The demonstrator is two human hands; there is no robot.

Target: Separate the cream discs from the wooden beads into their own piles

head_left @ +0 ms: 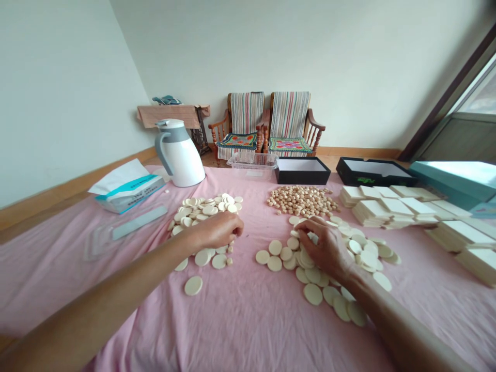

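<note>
Cream round discs lie in two spreads on a pink tablecloth (pixel 240 320). My left hand (pixel 219 230) rests curled over the left pile of discs (pixel 205 206), fingers closed down on them. My right hand (pixel 323 245) lies on the right spread of discs (pixel 364 253), fingers bent and pinching discs at its left edge. A lone disc (pixel 193 285) sits nearer me. A heap of small tan beads (pixel 300 200) lies beyond both hands.
Stacks of cream square tiles (pixel 391 209) fill the right side. A white jug (pixel 179 153), a tissue pack (pixel 129 192), a clear tub (pixel 252 164), two black boxes (pixel 302 170) and a teal box (pixel 453 178) stand at the back. Two wooden chairs (pixel 267 126) stand against the wall.
</note>
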